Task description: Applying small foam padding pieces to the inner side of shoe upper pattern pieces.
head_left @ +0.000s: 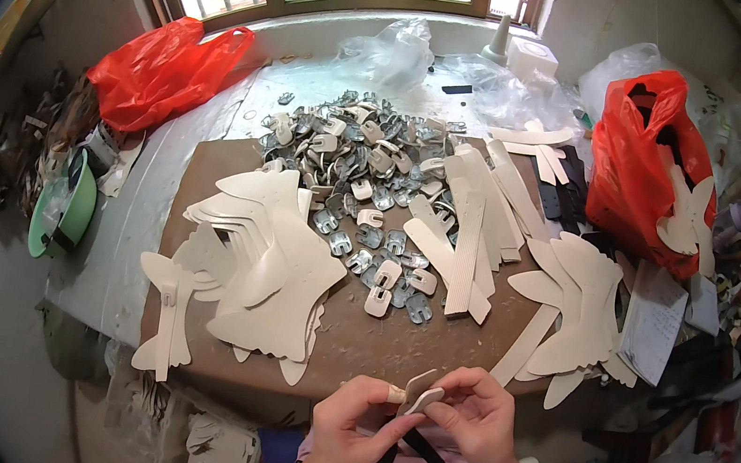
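At the front edge of the table, my left hand [352, 428] and my right hand [479, 419] pinch a small cream strip [425, 400] of leather-like material between them. Two of its rounded ends stand up side by side; whether it is one folded strip or two pieces, I cannot tell. A light wrap circles a finger of my left hand. Just beyond my hands lies a heap of metal buckle-like clips [380, 162], some covered in cream. Stacked cream shaped panels [280, 266] sit to the left, and long cream strips [466, 245] lie to the right of the clips.
More cream panels [581, 294] and a sheet of written paper [653, 328] lie on the right. Red plastic bags stand at the back left [160, 74] and right [630, 173]. A green basin [75, 214] is at the far left. The brown board's [343, 356] front edge is near my hands.
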A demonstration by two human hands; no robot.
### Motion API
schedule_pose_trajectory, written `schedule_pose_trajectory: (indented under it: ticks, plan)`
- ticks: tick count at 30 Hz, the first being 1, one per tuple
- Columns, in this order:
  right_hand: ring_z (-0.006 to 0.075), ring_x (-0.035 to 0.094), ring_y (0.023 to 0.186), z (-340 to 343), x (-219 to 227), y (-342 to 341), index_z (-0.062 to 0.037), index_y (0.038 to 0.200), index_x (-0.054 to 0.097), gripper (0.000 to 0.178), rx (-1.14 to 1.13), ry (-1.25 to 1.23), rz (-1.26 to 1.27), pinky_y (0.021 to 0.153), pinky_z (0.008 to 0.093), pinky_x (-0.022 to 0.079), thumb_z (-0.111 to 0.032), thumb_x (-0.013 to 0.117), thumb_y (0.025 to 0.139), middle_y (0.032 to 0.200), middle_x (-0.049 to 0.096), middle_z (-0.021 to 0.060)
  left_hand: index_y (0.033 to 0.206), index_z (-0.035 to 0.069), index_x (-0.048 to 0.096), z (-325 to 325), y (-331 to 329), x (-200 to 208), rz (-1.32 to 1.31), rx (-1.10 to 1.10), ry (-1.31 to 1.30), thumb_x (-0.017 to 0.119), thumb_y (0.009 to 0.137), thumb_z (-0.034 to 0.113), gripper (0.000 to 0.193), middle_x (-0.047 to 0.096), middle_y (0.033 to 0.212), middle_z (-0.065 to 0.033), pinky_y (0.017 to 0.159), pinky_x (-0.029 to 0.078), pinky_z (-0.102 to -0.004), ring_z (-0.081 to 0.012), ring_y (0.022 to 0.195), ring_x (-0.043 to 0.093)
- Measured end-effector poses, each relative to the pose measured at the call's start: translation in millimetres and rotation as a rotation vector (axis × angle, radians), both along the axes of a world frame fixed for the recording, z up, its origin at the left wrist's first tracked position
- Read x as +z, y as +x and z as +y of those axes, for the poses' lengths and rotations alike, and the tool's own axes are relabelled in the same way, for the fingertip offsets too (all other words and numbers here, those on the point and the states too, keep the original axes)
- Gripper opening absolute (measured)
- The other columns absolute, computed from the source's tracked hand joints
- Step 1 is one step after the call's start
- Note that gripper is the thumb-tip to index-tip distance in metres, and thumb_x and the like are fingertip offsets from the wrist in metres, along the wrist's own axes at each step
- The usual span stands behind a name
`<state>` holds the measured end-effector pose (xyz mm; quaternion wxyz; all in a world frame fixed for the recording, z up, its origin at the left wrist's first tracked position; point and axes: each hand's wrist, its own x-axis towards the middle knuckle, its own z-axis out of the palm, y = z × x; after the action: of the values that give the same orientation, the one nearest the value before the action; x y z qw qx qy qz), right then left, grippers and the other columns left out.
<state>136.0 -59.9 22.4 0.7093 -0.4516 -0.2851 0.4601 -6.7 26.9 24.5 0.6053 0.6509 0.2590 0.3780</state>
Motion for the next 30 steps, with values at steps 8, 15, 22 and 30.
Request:
schedule_pose_trajectory:
  ticks: [8, 15, 22, 30]
  plan:
    - [0.0130, 0.062, 0.082, 5, 2, 7, 0.0021, 0.099, 0.063, 0.021, 0.042, 0.050, -0.337, 0.072, 0.0244, 0.053, 0.011, 0.067, 0.080, 0.094, 0.062, 0.0097, 0.095, -0.004, 0.069, 7, -17, 12, 0.204, -0.058, 0.156, 0.070, 0.083, 0.003, 0.014, 0.066, 0.084, -0.0114, 0.065, 0.048, -0.0247, -0.0161, 0.070, 0.061]
    - [0.0139, 0.062, 0.075, 3, 7, -3, 0.0030, 0.098, 0.063, 0.022, -0.002, 0.077, -0.661, 0.064, 0.0244, 0.053, 0.010, 0.069, 0.078, 0.090, 0.062, 0.0111, 0.094, -0.004, 0.066, 7, -19, 16, 0.172, -0.049, 0.177, 0.063, 0.084, -0.001, 0.011, 0.064, 0.086, -0.0129, 0.061, 0.049, -0.0285, -0.0224, 0.068, 0.063]
    - [0.0159, 0.062, 0.076, -3, 5, -13, 0.0035, 0.090, 0.059, 0.017, -0.117, 0.041, -0.595, 0.067, 0.0249, 0.052, 0.010, 0.068, 0.077, 0.089, 0.061, 0.0129, 0.098, -0.003, 0.065, 6, -17, 27, 0.203, -0.091, 0.358, 0.066, 0.079, 0.000, 0.019, 0.063, 0.087, -0.0125, 0.062, 0.049, -0.0313, -0.0248, 0.069, 0.061]
    - [0.0184, 0.063, 0.082, -1, 16, -15, 0.0024, 0.091, 0.060, 0.019, -0.235, 0.060, -0.969, 0.075, 0.0283, 0.052, 0.011, 0.069, 0.076, 0.091, 0.062, 0.0140, 0.096, -0.001, 0.066, 11, -29, 22, 0.292, -0.151, 0.518, 0.074, 0.073, 0.004, 0.025, 0.065, 0.089, -0.0118, 0.064, 0.051, -0.0333, -0.0272, 0.074, 0.064]
